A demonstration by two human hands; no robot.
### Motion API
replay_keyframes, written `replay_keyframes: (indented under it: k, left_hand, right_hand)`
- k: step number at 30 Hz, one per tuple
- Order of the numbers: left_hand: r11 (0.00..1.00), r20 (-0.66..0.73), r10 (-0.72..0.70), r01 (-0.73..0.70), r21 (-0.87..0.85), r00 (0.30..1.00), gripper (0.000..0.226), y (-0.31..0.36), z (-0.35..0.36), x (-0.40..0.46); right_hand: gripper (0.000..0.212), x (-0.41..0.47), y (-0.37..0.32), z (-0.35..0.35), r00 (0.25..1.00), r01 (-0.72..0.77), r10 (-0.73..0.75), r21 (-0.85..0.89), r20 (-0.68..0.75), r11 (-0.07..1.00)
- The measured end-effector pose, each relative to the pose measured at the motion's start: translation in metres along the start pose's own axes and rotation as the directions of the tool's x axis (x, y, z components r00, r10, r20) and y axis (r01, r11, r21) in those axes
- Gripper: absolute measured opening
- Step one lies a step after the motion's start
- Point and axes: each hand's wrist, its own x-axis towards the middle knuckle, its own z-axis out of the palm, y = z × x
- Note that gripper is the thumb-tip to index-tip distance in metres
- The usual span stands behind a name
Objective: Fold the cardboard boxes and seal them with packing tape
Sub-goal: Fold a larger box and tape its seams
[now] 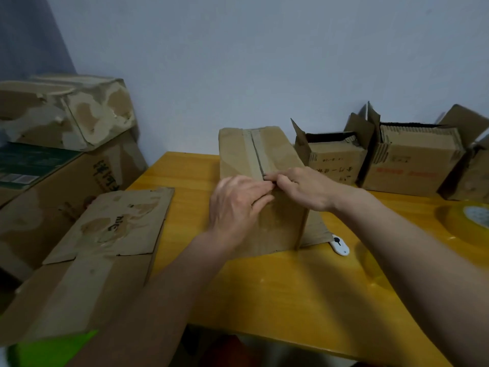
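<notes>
A brown cardboard box (246,152) stands in the middle of the yellow table (277,287), its top flaps closed along a centre seam with tape running over it. My left hand (238,205) rests on the near left part of the box top, fingertips at the seam. My right hand (304,186) lies on the near right part, its fingertips meeting the left ones at the seam's near end. Both hands press the flaps and tape at the front edge. A large roll of clear packing tape (465,223) lies at the table's right edge.
A flattened box (105,247) lies at the table's left. Two open-topped boxes (333,160) (412,160) stand along the back right by the wall. A white utility knife (340,245) lies beside the box. Stacked worn boxes (66,112) fill the left side.
</notes>
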Motion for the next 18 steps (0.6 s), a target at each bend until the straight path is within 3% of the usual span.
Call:
replay_keyframes:
  k: [6,9,13,16,18]
  left_hand:
    - [0.999,0.047,0.019,-0.017,-0.034,0.999,0.02,-0.01,0.003,0.007]
    - [0.998,0.042,0.052,-0.051,-0.034,0.998,0.016,-0.014,0.006,0.006]
    - [0.993,0.062,0.111,-0.114,0.042,0.992,0.022,-0.017,0.009,0.006]
    - [0.993,0.055,0.108,-0.111,0.051,0.993,0.023,-0.017,0.01,0.005]
    - [0.997,0.063,0.082,-0.083,0.006,0.995,0.026,-0.017,0.008,0.005]
  right_hand:
    - [0.045,0.044,0.005,-0.01,0.984,-0.106,0.127,-0.165,0.124,0.981]
    - [0.043,0.048,-0.002,-0.01,0.994,-0.079,0.081,-0.02,0.079,0.997]
    - [0.047,0.049,-0.012,-0.005,0.986,-0.06,0.046,0.087,0.157,0.994]
    - [0.048,0.055,-0.001,-0.004,0.993,-0.116,0.119,-0.115,0.02,0.987]
    - [0.049,0.057,0.014,-0.003,0.956,-0.276,0.255,-0.143,-0.147,0.95]
